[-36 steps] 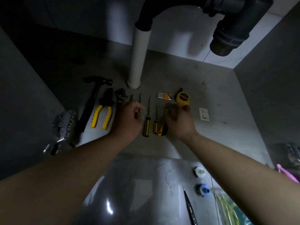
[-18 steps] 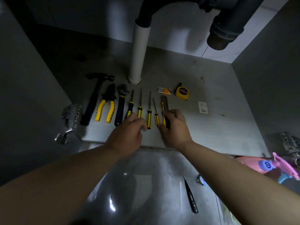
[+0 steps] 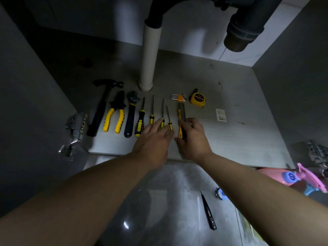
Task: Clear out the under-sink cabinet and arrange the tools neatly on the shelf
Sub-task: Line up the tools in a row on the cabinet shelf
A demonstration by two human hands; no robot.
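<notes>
Tools lie in a row on the cabinet shelf [image 3: 230,139]: a black hammer [image 3: 101,109], yellow-handled pliers [image 3: 115,116], an adjustable wrench [image 3: 130,116] and several black-and-yellow screwdrivers [image 3: 140,121]. A yellow utility knife [image 3: 181,118] lies at the row's right end. My right hand [image 3: 193,137] grips the knife's handle. With straight fingers, my left hand [image 3: 154,137] rests on the small screwdrivers' handles. Behind the row sit an orange hex key set [image 3: 178,97] and a yellow tape measure [image 3: 197,98].
A white drain pipe [image 3: 150,55] stands behind the row; a dark trap [image 3: 243,29] hangs at upper right. Metal hinges [image 3: 76,126] stick out on the left wall. On the floor in front lie black tweezers [image 3: 207,210] and a pink object [image 3: 305,178].
Both hands have drawn back toward the shelf's front edge, uncovering the wrench, screwdrivers and knife now lying in line. The view has shifted slightly.
</notes>
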